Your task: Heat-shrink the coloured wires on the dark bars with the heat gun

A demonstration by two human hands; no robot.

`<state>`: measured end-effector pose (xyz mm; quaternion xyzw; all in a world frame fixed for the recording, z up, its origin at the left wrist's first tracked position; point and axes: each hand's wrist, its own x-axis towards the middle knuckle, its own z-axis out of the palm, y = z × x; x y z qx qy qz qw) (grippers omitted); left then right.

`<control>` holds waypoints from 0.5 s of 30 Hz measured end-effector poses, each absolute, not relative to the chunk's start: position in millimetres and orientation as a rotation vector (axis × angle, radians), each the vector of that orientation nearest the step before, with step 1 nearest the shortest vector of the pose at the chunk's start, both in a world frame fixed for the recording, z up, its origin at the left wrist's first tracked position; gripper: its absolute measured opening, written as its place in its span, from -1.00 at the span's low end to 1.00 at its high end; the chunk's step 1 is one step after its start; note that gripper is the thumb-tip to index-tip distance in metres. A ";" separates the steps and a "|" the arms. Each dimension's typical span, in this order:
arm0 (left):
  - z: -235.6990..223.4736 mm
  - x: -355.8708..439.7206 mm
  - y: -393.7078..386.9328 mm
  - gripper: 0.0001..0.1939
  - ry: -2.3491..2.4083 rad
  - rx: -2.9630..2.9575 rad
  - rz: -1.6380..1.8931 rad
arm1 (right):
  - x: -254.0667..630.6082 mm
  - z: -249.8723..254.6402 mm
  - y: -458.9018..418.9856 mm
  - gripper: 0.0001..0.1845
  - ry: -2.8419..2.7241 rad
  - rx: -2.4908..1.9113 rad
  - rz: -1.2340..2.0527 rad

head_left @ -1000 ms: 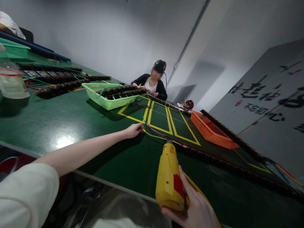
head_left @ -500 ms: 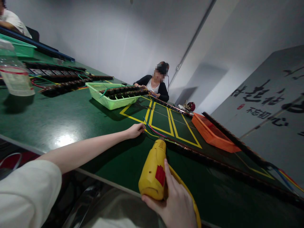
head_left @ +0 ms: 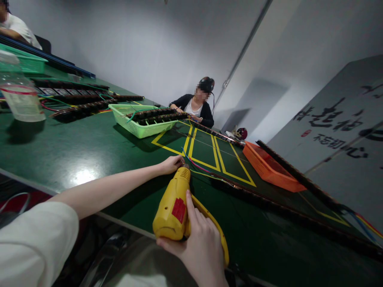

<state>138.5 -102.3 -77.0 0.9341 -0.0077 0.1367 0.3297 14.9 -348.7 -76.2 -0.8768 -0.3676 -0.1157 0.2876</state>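
My right hand (head_left: pixel 200 245) grips a yellow heat gun (head_left: pixel 173 207) with a red label, its nozzle pointing at my left hand's fingertips. My left hand (head_left: pixel 171 164) reaches across the green table (head_left: pixel 89 151), fingers closed on the ends of coloured wires (head_left: pixel 196 163). These wires run from a long dark strip (head_left: pixel 269 205) that lies along the table to the right.
A light green basket (head_left: pixel 140 127) holds dark strips; an orange tray (head_left: pixel 269 169) lies at right. More strips and wires (head_left: pixel 77 105) and a clear bottle (head_left: pixel 18 95) are at left. A co-worker (head_left: pixel 196 105) sits at the far end; another person (head_left: pixel 16 28) is top left.
My right hand has swung the heat gun leftward, bringing its nozzle from the long strip's end up to my left hand's fingertips. My left hand stayed on the wires.
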 end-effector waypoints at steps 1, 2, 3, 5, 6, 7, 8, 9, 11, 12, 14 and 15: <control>-77.1 138.4 -102.0 -0.78 -0.030 2.439 0.358 | 15.5 -76.2 -351.2 0.28 -0.985 -2.339 -0.308; -77.3 138.4 -101.8 -0.78 -0.039 2.433 0.358 | 16.2 -76.3 -354.2 0.28 -0.985 -2.336 -0.311; -77.7 138.6 -101.5 -0.78 -0.047 2.428 0.356 | 17.2 -76.7 -357.8 0.28 -0.986 -2.336 -0.322; -78.7 139.1 -100.9 -0.78 -0.054 2.420 0.354 | 19.9 -79.1 -366.9 0.26 -0.981 -2.350 -0.359; -79.2 139.4 -100.7 -0.78 -0.057 2.418 0.355 | 21.8 -81.1 -372.6 0.25 -0.973 -2.366 -0.379; -79.6 139.7 -100.4 -0.79 -0.061 2.417 0.356 | 24.0 -83.7 -378.9 0.23 -0.968 -2.383 -0.393; -79.9 139.9 -100.1 -0.80 -0.066 2.417 0.357 | 26.5 -86.5 -385.8 0.23 -0.973 -2.402 -0.401; -80.1 139.9 -99.7 -0.80 -0.072 2.417 0.357 | 28.9 -89.3 -392.9 0.22 -0.978 -2.421 -0.406; -80.0 139.7 -99.0 -0.81 -0.083 2.415 0.355 | 32.9 -94.1 -406.7 0.20 -0.987 -2.465 -0.411; -79.8 139.4 -98.7 -0.81 -0.087 2.413 0.354 | 34.1 -95.5 -412.7 0.19 -0.982 -2.492 -0.405; -79.4 138.7 -98.0 -0.82 -0.089 2.410 0.350 | 34.8 -96.6 -421.5 0.16 -0.927 -2.548 -0.389; -79.3 138.5 -97.8 -0.82 -0.089 2.409 0.347 | 34.3 -96.4 -424.2 0.15 -0.897 -2.567 -0.380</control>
